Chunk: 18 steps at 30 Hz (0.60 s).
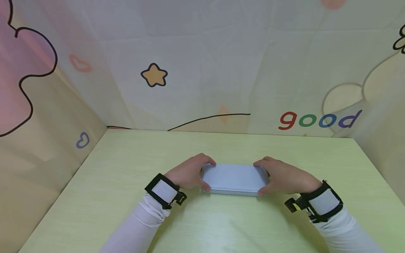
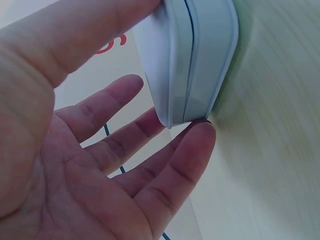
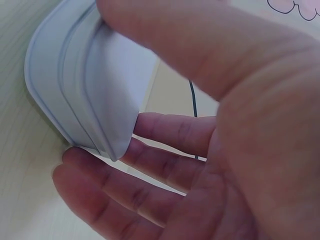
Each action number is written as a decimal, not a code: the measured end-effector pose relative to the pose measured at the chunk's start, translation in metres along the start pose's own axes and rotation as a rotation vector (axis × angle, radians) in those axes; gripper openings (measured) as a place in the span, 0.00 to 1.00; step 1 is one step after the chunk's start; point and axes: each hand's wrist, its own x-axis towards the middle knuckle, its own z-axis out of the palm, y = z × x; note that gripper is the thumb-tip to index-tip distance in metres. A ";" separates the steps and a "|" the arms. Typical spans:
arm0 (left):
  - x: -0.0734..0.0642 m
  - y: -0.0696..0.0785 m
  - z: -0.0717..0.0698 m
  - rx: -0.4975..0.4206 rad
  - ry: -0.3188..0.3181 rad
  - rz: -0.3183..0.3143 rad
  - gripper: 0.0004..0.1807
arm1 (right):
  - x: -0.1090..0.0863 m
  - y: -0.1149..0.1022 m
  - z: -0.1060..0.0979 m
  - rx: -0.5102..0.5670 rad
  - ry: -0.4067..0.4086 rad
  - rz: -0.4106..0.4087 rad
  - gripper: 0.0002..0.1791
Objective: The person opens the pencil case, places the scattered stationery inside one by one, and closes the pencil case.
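Observation:
A pale blue-white rectangular box (image 1: 235,178) with rounded corners lies flat, long side facing me, at the middle of the table. A seam runs around its side (image 2: 192,60), parting a thin upper part from the lower one. My left hand (image 1: 191,172) holds its left end, thumb at the near corner and fingers at the far one. At the opposite end my right hand (image 1: 283,175) grips in the same way, its thumb (image 3: 150,35) against the near edge. Both palms stay off the box ends. The box's contents are hidden, and I cannot tell whether its underside touches the table.
The pale wooden table (image 1: 104,203) extends around both hands. Printed cloth (image 1: 202,70) with a star, hearts and the word "good" walls off the back and sides. Each wrist wears a black strap (image 1: 164,191) with a small camera.

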 end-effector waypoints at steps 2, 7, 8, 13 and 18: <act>0.001 -0.001 0.001 0.007 0.000 0.004 0.39 | 0.000 -0.001 0.000 -0.001 -0.001 0.005 0.53; 0.001 -0.001 0.002 0.017 0.000 0.009 0.39 | 0.001 0.000 0.002 -0.003 0.001 0.009 0.52; 0.001 -0.001 0.002 0.018 0.000 0.010 0.39 | 0.001 0.000 0.002 -0.003 0.002 0.009 0.52; 0.000 0.001 0.000 0.016 0.001 0.005 0.40 | 0.001 0.000 0.002 -0.013 0.005 0.007 0.52; 0.000 0.002 0.000 0.016 0.002 -0.001 0.40 | 0.002 0.000 0.002 -0.014 0.006 0.012 0.52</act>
